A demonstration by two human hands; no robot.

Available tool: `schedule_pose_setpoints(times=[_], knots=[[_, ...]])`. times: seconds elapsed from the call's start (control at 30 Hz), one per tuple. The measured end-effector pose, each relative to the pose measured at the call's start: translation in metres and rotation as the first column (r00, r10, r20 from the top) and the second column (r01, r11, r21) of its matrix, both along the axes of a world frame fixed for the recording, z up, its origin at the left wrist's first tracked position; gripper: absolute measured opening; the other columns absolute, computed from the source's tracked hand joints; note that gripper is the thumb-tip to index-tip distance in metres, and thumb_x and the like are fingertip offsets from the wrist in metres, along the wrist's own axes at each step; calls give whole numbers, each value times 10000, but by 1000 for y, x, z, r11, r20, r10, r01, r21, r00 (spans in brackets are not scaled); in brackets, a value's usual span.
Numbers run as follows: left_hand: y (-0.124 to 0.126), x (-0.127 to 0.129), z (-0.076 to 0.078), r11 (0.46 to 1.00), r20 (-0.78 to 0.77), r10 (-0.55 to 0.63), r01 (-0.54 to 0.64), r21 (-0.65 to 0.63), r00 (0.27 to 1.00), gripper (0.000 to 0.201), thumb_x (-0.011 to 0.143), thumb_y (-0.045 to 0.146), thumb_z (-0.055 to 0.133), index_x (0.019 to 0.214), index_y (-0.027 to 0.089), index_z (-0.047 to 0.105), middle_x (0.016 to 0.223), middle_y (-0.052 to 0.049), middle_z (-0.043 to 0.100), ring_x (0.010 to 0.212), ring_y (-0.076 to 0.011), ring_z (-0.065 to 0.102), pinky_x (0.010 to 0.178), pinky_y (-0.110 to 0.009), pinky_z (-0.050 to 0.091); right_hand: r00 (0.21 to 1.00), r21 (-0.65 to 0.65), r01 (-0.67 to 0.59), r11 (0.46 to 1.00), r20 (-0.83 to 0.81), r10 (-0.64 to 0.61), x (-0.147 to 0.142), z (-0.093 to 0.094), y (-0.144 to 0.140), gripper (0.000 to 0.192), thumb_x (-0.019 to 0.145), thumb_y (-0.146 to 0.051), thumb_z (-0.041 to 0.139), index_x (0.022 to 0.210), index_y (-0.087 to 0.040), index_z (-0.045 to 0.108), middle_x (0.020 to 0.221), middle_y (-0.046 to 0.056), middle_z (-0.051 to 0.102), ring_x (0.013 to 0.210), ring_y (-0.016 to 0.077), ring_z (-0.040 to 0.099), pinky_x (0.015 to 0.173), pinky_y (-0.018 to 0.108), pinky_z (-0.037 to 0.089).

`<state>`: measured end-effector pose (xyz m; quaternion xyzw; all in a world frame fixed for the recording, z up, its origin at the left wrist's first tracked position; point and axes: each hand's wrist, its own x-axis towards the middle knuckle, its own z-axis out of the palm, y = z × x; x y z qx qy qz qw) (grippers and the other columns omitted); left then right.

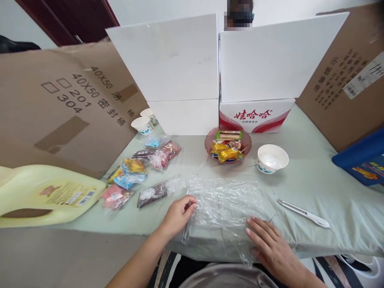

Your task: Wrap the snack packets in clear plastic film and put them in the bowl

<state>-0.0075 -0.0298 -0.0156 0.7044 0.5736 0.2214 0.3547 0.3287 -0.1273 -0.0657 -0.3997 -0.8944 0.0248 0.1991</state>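
A clear, crinkled plastic bag point(225, 198) lies flat at the front of the cloth-covered table, part of it hanging past the near edge. The fingers of my left hand point(179, 213) pinch its left edge. Spread flat over its lower right corner is my right hand point(270, 242), which holds nothing. Just left of the bag is a dark wrapped snack point(153, 195) in clear film. Behind the bag stands a pink glass bowl point(208, 149) heaped with wrapped snacks point(228, 150). A paper cup point(271, 159) stands right of that bowl.
Bagged snacks point(132, 172) are scattered at left beside a yellow jug point(60, 196) on its side. A white utility knife point(304, 214) lies at right, near a blue container point(363, 160). White boxes point(183, 64) and cartons point(60, 104) wall the table. More paper cups point(143, 126) stand back left.
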Motion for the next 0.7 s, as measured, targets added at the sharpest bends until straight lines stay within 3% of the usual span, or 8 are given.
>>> schedule_pose_setpoints(times=[0.1, 0.23, 0.33, 0.4, 0.5, 0.57, 0.7], knots=[[-1, 1, -1, 1000, -29, 5, -4, 22, 1000, 195, 872, 327, 473, 823, 197, 611, 660, 24, 587, 613, -132, 538, 598, -223, 418, 998, 77, 55, 996, -25, -53, -4, -3, -4, 550, 871, -92, 489, 1370, -324, 489, 1396, 37, 534, 1330, 246, 431, 1026, 434, 414], [3, 4, 7, 999, 7, -41, 41, 5, 999, 193, 869, 310, 459, 827, 196, 609, 652, 29, 583, 593, -129, 548, 581, -218, 417, 967, 32, 16, 999, -253, -8, -12, 18, 3, 321, 873, -117, 515, 1130, -268, 635, 1168, 52, 669, 1139, 230, 582, 923, 379, 490], [17, 5, 13, 999, -17, -35, 36, 19, 999, 175, 868, 286, 458, 860, 198, 609, 641, 35, 593, 576, -134, 574, 585, -223, 430, 862, -118, 235, 965, -433, -263, -15, 31, 25, 159, 933, -212, 475, 981, -222, 626, 903, 51, 701, 841, 178, 664, 727, 285, 535], [32, 7, 14, 994, -120, 24, -11, 112, 992, 153, 865, 261, 478, 898, 204, 617, 709, 21, 644, 647, -151, 616, 635, -238, 445, 797, -181, 431, 884, -384, -467, -15, 31, 48, 211, 965, -306, 430, 947, -215, 621, 845, 44, 700, 748, 168, 667, 656, 265, 524], [51, 15, 7, 973, -300, 139, -73, 220, 944, 172, 856, 218, 538, 1006, 205, 622, 820, -5, 701, 769, -176, 662, 706, -258, 464, 764, -108, 617, 780, -157, -626, -15, 20, 78, 332, 983, -359, 344, 970, -199, 635, 919, 69, 716, 784, 193, 682, 661, 284, 504], [59, 21, -1, 964, -372, 182, -92, 248, 910, 226, 859, 190, 557, 1078, 200, 612, 841, -15, 711, 796, -180, 674, 725, -263, 472, 751, -58, 654, 754, -63, -657, -16, 11, 90, 350, 981, -337, 325, 1000, -183, 639, 938, 88, 719, 749, 208, 683, 614, 296, 476], [61, 25, -19, 954, -406, 219, -107, 280, 887, 269, 878, 173, 555, 1144, 191, 595, 874, -29, 713, 822, -187, 680, 747, -275, 483, 759, -1, 651, 759, 22, -651, -17, -1, 92, 330, 979, -284, 331, 1106, -148, 603, 949, 106, 719, 707, 219, 683, 560, 306, 437]])
